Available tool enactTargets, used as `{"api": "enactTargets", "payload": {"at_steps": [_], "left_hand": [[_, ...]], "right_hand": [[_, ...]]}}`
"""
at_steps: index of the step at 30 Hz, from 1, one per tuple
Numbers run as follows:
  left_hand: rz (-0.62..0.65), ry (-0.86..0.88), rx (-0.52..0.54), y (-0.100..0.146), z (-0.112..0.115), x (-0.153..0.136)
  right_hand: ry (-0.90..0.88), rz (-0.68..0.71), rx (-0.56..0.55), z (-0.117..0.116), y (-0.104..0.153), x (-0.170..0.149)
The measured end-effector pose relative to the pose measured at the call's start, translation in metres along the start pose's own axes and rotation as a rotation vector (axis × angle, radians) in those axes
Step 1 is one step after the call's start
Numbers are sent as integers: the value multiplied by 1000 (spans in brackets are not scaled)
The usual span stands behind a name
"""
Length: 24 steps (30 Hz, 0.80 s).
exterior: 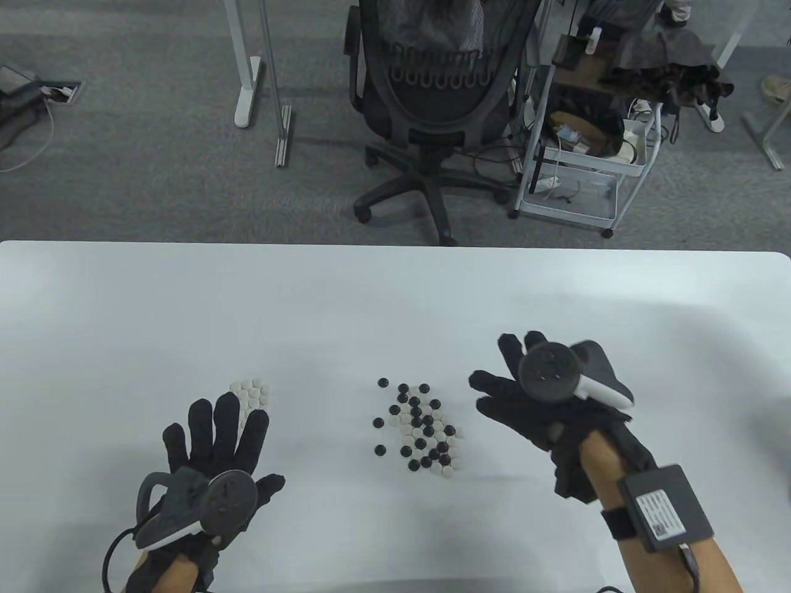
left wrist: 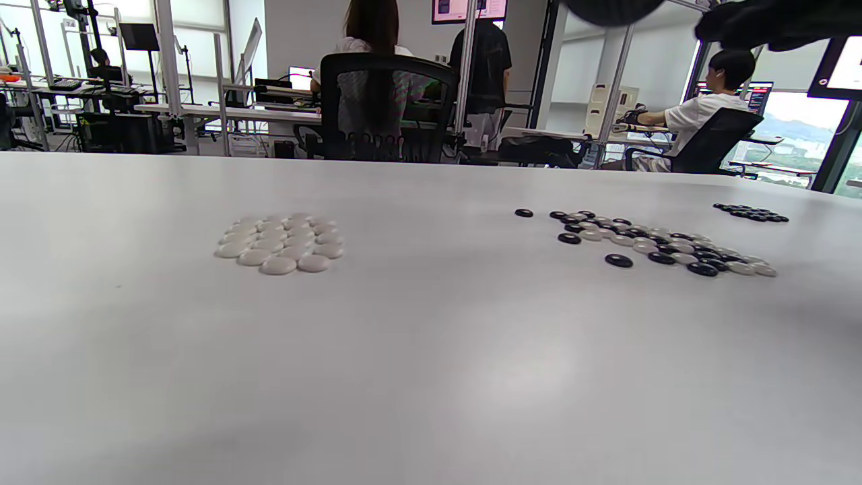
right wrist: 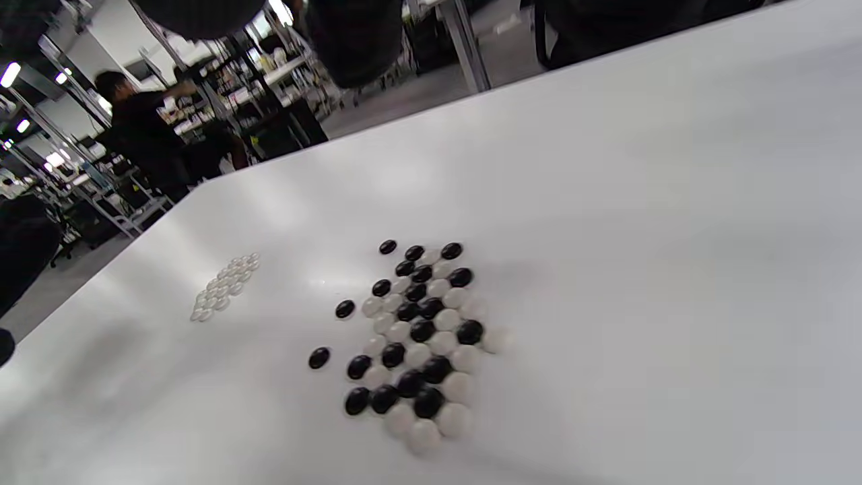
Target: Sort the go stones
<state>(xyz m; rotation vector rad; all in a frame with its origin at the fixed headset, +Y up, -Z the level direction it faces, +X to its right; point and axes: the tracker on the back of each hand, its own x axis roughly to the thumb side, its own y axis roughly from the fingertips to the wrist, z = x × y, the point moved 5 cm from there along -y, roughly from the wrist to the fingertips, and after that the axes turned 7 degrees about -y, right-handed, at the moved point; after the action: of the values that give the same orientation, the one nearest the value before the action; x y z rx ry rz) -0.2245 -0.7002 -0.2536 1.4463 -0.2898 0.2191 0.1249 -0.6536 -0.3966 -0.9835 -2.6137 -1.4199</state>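
A mixed pile of black and white Go stones (exterior: 420,429) lies mid-table, with a few black strays at its left side. A tight cluster of white stones (exterior: 250,394) lies to its left. My left hand (exterior: 216,432) is open with fingers spread, fingertips over the near edge of that cluster. My right hand (exterior: 510,383) is open and empty, fingers spread, just right of the mixed pile. The left wrist view shows the white cluster (left wrist: 279,244), the mixed pile (left wrist: 656,246) and a small group of black stones (left wrist: 751,213) beyond it. The right wrist view shows the mixed pile (right wrist: 417,337).
The white table (exterior: 185,296) runs wide, its far edge near a black office chair (exterior: 426,92) and a white cart (exterior: 581,160) on the floor behind. The black group is hidden under my right hand in the table view.
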Motion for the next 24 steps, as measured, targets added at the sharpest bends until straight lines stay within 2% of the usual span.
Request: {"api": "enactTargets", "payload": {"at_steps": [4, 8, 10, 13, 19, 22, 24], "left_hand": [[-14, 1, -15, -2, 4, -5], [-13, 2, -23, -3, 6, -6], [-10, 1, -26, -4, 6, -5], [-3, 0, -27, -4, 6, -4], [-3, 12, -12, -2, 3, -6], [-4, 21, -17, -3, 4, -8], [-4, 24, -25, -3, 4, -9]], "right_hand": [[5, -81, 123, -10, -63, 18], [30, -162, 221, -44, -123, 21], [26, -181, 253, -56, -138, 20], [23, -201, 280, -75, -158, 15], [14, -226, 289, -92, -178, 4], [2, -230, 245, -88, -181, -3], [56, -286, 187, -74, -177, -20]]}}
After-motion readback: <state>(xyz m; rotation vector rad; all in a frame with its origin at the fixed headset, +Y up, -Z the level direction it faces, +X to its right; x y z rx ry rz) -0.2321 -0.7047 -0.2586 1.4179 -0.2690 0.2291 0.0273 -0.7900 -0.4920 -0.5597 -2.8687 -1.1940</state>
